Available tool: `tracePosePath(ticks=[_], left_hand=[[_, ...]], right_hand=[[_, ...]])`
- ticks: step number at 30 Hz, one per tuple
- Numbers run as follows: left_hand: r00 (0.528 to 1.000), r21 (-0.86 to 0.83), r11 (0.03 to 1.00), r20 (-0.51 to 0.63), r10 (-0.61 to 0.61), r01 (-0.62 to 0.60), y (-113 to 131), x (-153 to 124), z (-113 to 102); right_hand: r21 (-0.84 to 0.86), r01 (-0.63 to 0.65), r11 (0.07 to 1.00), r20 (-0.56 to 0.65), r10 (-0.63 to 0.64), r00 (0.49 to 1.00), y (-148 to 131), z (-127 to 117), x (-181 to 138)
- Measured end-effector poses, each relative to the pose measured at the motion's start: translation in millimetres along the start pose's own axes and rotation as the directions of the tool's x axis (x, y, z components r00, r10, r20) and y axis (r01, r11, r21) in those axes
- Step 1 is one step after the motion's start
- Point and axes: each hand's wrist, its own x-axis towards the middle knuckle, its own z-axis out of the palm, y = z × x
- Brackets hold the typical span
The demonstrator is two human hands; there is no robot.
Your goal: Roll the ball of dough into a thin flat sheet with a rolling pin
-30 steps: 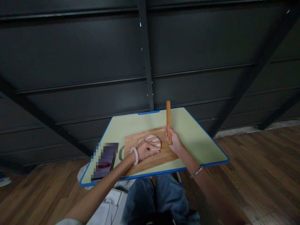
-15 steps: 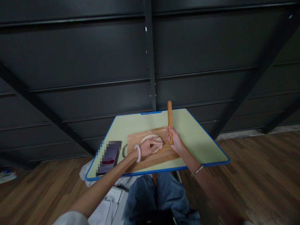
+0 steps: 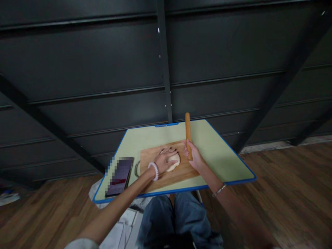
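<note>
A pale round of dough [image 3: 175, 161] lies on a wooden cutting board [image 3: 160, 180], partly hidden under my left hand [image 3: 164, 161]. That hand rests over the dough's left side with its fingers stretched out and spread. My right hand [image 3: 194, 154] is wrapped round the lower end of a wooden rolling pin [image 3: 188, 128]. The pin stands up and away from me over the right part of the board, beside the dough. Whether its lower end touches the board, I cannot tell.
The board sits on a small pale green folding table [image 3: 220, 155] with a blue rim. A phone [image 3: 120, 177], partly pixelated, lies at the table's left. The board's metal handle [image 3: 137, 168] juts out toward it. Dark metal panels [image 3: 116, 69] rise behind.
My left hand has spread its fingers and shifted slightly left and up across the dough, uncovering its right side. The right hand and rolling pin have barely moved.
</note>
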Motion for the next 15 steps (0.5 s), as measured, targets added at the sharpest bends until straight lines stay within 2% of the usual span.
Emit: tracePosePath(ticks=[5,11,15], left_hand=[[0.998,0.089,0.996,-0.052,0.027,-0.022,0.8,-5.4,8.0],[0.999,-0.048,0.999,-0.041,0.018,-0.02,1.7,-7.2,2.4],[0.998,-0.024,0.999,-0.054,-0.041,0.04,7.1,-4.7,2.9]], right_hand=[[-0.005,-0.008,1.0,-0.008,0.008,1.0,-1.2,1.8,0.1],[-0.058,0.007,0.998,-0.017,-0.008,1.0,-1.5,3.7,-2.8],[-0.066,0.028,0.997,-0.003,-0.029,1.0,-0.2,2.8,-2.7]])
